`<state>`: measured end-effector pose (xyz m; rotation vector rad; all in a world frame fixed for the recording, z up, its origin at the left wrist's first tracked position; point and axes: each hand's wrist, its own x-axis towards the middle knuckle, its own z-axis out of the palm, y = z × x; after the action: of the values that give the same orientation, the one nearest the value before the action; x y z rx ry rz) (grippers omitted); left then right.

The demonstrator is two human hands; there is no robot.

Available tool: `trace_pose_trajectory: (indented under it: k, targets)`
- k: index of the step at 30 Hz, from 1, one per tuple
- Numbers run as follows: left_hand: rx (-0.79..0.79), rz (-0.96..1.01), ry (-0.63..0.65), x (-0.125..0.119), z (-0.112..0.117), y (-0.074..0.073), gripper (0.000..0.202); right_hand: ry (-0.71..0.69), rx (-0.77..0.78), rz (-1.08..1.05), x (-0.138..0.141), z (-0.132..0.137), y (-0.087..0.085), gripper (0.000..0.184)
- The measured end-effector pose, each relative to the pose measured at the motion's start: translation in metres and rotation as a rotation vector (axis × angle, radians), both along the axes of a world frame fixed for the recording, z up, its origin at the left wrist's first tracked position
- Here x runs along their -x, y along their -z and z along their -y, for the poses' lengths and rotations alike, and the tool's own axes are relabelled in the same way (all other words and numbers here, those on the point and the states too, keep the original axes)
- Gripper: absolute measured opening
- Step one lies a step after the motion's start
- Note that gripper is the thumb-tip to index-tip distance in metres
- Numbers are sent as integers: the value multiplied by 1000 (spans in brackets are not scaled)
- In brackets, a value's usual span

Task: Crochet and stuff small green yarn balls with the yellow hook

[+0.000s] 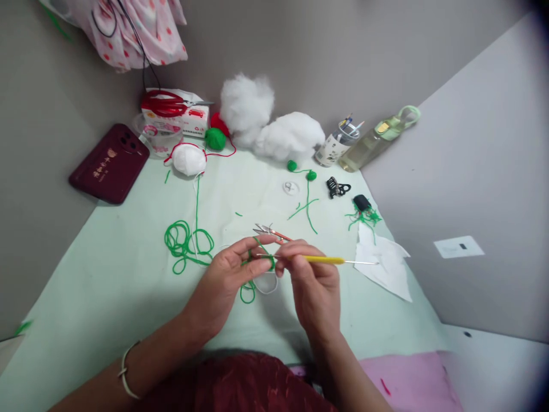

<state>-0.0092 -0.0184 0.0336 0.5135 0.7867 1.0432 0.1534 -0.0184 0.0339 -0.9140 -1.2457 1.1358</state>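
My right hand (315,280) grips a crochet hook (321,260) with a yellow handle, its thin metal end pointing left toward the fingers of my left hand. My left hand (231,269) pinches a small piece of green crochet (271,262), with green yarn running over a raised finger. Loops of green yarn and a white strand hang below it. A loose coil of green yarn (182,243) lies to the left on the table. Just behind my fingers sit small thread snips (274,232) with orange handles, partly hidden.
Along the back stand a white yarn ball (189,159), a green yarn ball (215,138), red scissors (165,104) on a tissue pack, white stuffing (291,136), a pen cup (334,147) and a bottle (369,146). A phone (112,166) leans left; white paper (384,263) lies right.
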Motion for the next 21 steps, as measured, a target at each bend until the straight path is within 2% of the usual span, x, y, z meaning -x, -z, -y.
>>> trace_pose_trajectory:
  k: [3,8,12,15,21]
  targets:
    - [-70,-95,-8,-1,3,0,32,-15,21,30,3,-1,6,16]
    - [-94,-123,-27,0,4,-1,26,-26,154,-88,-1,-3,9,15]
    - [-139,-191,-45,1,5,-1,23,-29,116,-40,0,-3,4,7]
    - [-161,-254,-46,2,4,0,24,-7,102,18,2,-2,1,9]
    - [-176,-273,14,5,0,2,22,5,252,-145,2,-5,2,9]
